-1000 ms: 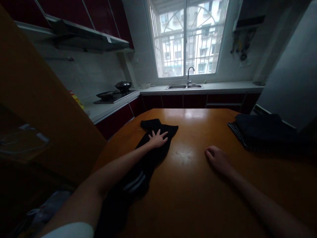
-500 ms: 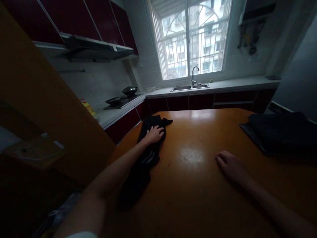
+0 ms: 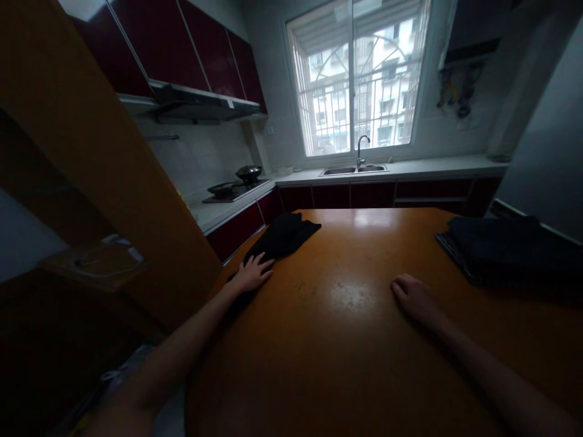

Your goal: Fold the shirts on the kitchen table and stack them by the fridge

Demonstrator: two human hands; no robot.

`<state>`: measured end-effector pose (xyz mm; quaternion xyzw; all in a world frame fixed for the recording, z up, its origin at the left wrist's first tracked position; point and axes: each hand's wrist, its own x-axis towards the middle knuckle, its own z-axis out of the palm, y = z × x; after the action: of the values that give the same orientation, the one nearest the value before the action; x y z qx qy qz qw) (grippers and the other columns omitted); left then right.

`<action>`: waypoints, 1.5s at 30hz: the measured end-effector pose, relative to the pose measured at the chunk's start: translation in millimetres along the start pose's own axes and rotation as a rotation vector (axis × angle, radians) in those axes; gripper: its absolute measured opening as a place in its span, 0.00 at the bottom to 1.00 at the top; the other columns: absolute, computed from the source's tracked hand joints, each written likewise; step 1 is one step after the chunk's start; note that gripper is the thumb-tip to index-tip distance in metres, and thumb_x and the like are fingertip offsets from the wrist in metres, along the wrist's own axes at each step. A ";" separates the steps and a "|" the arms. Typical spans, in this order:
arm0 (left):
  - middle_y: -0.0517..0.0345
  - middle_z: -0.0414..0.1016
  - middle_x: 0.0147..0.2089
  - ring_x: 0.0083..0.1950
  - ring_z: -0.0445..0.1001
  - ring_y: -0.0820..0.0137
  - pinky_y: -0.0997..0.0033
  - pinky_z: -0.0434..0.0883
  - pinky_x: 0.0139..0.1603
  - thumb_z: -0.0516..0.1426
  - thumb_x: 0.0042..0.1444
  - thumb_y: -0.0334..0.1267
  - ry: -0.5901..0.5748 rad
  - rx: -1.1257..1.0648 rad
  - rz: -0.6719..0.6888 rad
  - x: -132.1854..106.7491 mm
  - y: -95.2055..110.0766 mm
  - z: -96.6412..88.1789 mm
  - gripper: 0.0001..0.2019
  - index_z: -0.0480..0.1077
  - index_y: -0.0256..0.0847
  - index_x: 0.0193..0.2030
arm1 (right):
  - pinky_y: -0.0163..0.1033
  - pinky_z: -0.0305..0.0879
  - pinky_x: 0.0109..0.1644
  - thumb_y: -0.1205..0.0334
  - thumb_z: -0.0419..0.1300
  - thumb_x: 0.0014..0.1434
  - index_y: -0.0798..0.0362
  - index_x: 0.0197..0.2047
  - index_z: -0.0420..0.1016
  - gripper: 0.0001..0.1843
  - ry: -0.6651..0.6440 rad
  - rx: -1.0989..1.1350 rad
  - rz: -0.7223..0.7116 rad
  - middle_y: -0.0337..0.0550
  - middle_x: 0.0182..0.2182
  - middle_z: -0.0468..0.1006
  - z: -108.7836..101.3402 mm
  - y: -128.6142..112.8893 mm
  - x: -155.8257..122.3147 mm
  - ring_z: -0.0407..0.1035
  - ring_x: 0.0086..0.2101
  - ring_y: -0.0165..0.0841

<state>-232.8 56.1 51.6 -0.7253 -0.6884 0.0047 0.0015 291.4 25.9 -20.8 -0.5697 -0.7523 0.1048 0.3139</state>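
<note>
A black garment (image 3: 282, 237) lies along the left edge of an orange wooden table (image 3: 346, 328). My left hand (image 3: 252, 273) rests flat on its near end with fingers spread, close to the table's left edge. Further right, my right hand (image 3: 416, 299) lies on the bare tabletop, knuckles up and fingers curled under, with nothing seen in it. Both forearms reach in from the bottom of the view.
A pile of dark folded clothes (image 3: 505, 249) sits at the table's right side. An orange cabinet panel (image 3: 104, 182) stands close on the left. Behind are a counter with a stove and pans (image 3: 237, 185), a sink (image 3: 355, 170) and a window (image 3: 357, 79).
My left hand has slid back along the black garment toward me and to the table's left edge; the garment now lies further left. The right hand has stayed put.
</note>
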 end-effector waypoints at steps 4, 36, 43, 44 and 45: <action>0.44 0.54 0.76 0.75 0.47 0.36 0.22 0.45 0.66 0.51 0.68 0.48 0.121 0.009 0.149 -30.6 34.2 7.8 0.24 0.67 0.49 0.68 | 0.42 0.64 0.41 0.58 0.53 0.63 0.51 0.36 0.77 0.13 0.029 0.051 0.011 0.49 0.38 0.81 7.5 6.6 1.8 0.74 0.38 0.40; 0.48 0.75 0.54 0.58 0.73 0.60 0.57 0.70 0.61 0.49 0.66 0.39 0.494 -0.906 0.491 -5.3 246.4 36.1 0.15 0.70 0.40 0.55 | 0.45 0.65 0.59 0.59 0.55 0.70 0.47 0.47 0.80 0.12 -0.190 0.297 -0.460 0.45 0.52 0.78 -42.5 -48.8 -3.2 0.72 0.52 0.38; 0.48 0.67 0.68 0.70 0.63 0.53 0.49 0.59 0.70 0.59 0.63 0.52 -0.054 -0.445 1.029 -49.1 259.4 8.1 0.24 0.70 0.48 0.64 | 0.52 0.65 0.58 0.64 0.59 0.64 0.52 0.49 0.81 0.13 0.015 0.134 -0.194 0.52 0.47 0.81 -26.1 3.2 -5.6 0.72 0.50 0.43; 0.47 0.62 0.72 0.73 0.58 0.49 0.46 0.56 0.71 0.62 0.60 0.55 -0.123 -0.406 1.064 -52.8 258.8 4.8 0.32 0.66 0.50 0.68 | 0.51 0.67 0.57 0.63 0.59 0.64 0.52 0.48 0.81 0.12 -0.009 0.171 -0.200 0.51 0.45 0.82 -23.3 6.3 -4.9 0.73 0.48 0.42; 0.47 0.57 0.75 0.75 0.53 0.47 0.42 0.53 0.72 0.65 0.55 0.57 -0.185 -0.370 1.098 -56.1 257.7 1.7 0.40 0.61 0.51 0.72 | 0.50 0.67 0.56 0.63 0.59 0.64 0.52 0.47 0.81 0.12 -0.021 0.209 -0.202 0.50 0.44 0.82 -20.7 7.3 -4.5 0.74 0.47 0.41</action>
<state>21.6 -13.4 47.9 -0.9605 -0.1987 -0.0524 -0.1879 310.1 20.0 -9.9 -0.4540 -0.7940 0.1563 0.3728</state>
